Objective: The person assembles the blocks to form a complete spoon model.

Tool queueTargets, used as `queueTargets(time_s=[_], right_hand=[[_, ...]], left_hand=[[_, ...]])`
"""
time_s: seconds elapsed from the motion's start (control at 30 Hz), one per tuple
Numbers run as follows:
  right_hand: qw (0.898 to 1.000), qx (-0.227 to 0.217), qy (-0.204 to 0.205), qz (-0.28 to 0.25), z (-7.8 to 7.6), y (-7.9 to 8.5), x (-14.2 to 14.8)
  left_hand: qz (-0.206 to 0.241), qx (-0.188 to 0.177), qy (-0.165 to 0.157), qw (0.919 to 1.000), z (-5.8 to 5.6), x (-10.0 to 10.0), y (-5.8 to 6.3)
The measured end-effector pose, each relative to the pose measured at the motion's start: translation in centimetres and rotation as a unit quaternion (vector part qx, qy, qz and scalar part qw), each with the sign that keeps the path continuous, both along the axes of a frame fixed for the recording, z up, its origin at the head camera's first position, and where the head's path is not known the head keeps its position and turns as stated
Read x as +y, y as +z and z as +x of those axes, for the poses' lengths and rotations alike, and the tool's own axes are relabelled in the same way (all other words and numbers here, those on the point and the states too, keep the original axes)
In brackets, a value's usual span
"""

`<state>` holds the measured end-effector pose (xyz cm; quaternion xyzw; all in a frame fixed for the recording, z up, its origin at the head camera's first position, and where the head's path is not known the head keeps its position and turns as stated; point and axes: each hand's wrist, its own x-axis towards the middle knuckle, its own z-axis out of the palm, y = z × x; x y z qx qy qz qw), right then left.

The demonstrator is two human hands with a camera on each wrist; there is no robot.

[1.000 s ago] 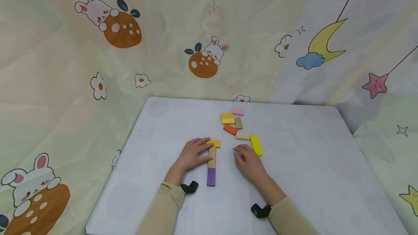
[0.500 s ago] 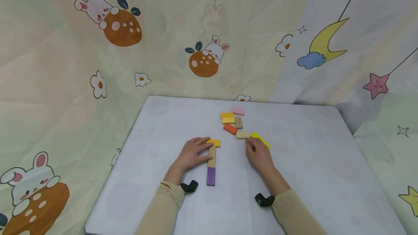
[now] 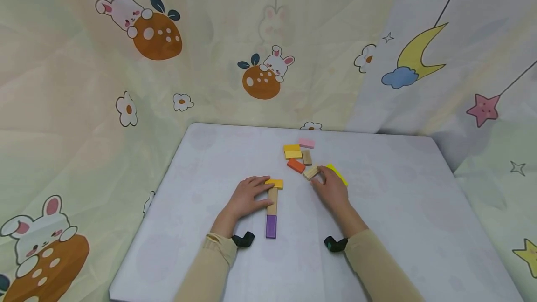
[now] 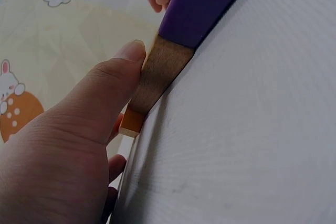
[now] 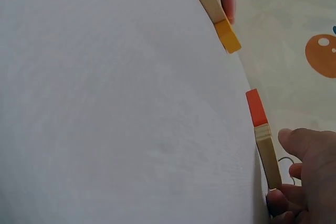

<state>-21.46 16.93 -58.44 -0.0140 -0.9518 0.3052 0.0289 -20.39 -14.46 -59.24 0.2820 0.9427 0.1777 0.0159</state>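
On the white table, an orange-yellow block (image 3: 274, 184), a plain wood block (image 3: 272, 201) and a purple block (image 3: 271, 226) lie end to end, the first one crosswise. My left hand (image 3: 251, 195) rests beside them, fingertips on the orange-yellow block and thumb against the plain wood one; the left wrist view shows this thumb (image 4: 128, 59) on its side. Farther right, my right hand (image 3: 333, 191) has its thumb and index finger about another wood block (image 3: 311, 172), which lies slanted. In the right wrist view that wood block (image 5: 268, 156) meets the red-orange block (image 5: 256, 107).
Beyond the right hand lie the red-orange block, two yellow blocks (image 3: 292, 154), a tan block (image 3: 307, 157) and a pink block (image 3: 306, 143). A bright yellow block (image 3: 338, 175) lies just right of the right fingers. A printed cloth (image 3: 209, 59) hangs behind the table.
My right hand has gone forward to the wood block, which has turned from crosswise to slanted. The bright yellow block has turned and shifted right. The left hand keeps its place.
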Motion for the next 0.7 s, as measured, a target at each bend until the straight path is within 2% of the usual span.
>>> queueTargets(time_s=[0.2,0.43,0.7], right_hand=[[0.999,-0.035,-0.015,0.034,-0.86,-0.18,-0.63],[0.996,-0.041,-0.02,0.072,-1.17,0.05,-1.07],[0.997,-0.037,-0.014,0.072,-1.09,0.04,-0.91]], left_hand=[[0.002,-0.003,-0.001,1.0,-0.02,-0.03,-0.01],[0.002,0.0,-0.001,1.0,-0.06,-0.03,-0.05],[-0.001,-0.003,0.002,1.0,-0.11,0.0,-0.12]])
